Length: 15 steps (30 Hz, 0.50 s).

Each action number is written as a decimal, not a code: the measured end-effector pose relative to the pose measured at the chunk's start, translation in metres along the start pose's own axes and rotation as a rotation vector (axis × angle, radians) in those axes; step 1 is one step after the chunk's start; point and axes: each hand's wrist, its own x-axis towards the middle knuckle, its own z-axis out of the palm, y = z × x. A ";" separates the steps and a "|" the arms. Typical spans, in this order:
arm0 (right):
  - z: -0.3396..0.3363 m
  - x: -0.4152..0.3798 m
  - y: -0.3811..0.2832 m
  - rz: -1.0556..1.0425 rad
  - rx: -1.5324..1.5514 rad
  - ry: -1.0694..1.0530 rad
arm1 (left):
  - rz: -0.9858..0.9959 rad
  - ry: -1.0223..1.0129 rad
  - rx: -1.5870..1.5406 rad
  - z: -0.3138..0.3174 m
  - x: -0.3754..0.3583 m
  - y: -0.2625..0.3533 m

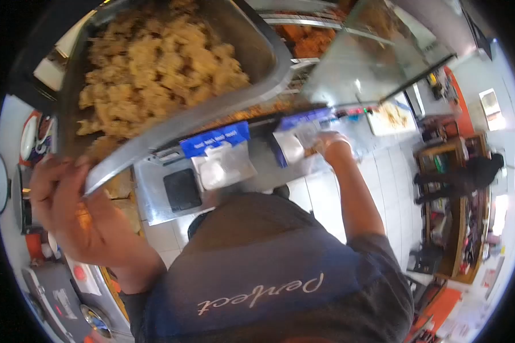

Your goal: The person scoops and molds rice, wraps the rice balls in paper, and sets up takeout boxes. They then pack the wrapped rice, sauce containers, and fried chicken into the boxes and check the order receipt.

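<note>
My left hand (pixel 71 200) grips the near left corner of a metal tray (pixel 263 86), its fingers wrapped over the rim. The tray is raised and tilted close to the camera, with fried, battered food pieces (pixel 160 68) heaped inside. My right hand (pixel 333 142) is farther off to the right, over the steel counter, beside an opened blue and white packet (pixel 294 146). Its fingers are blurred, and what they hold, if anything, is too small to name. Another blue and white packet (pixel 220 157) lies to the left of it.
A black flat object (pixel 182 189) rests on the steel counter (pixel 151 194). A glass panel (pixel 377 63) slants above orange food. A white board with food bits (pixel 392 118) lies at the counter's far right. A person in dark clothes (pixel 469 174) stands by wooden shelves (pixel 455 228).
</note>
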 end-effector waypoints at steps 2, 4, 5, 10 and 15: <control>-0.086 -0.027 -0.026 -0.050 0.162 0.279 | -0.082 0.050 -0.106 0.005 0.008 0.011; -0.156 -0.027 -0.048 -0.121 0.543 0.549 | -0.108 0.031 -0.084 0.000 0.010 0.014; -0.181 -0.024 -0.055 -0.214 0.812 0.749 | -0.139 -0.005 -0.126 -0.002 0.010 0.014; -0.375 -0.051 -0.148 -1.095 0.382 0.835 | -0.129 0.025 -0.101 0.000 -0.008 0.008; -0.420 -0.036 -0.233 -1.030 -0.086 0.475 | -0.124 0.092 -0.134 -0.007 -0.017 0.006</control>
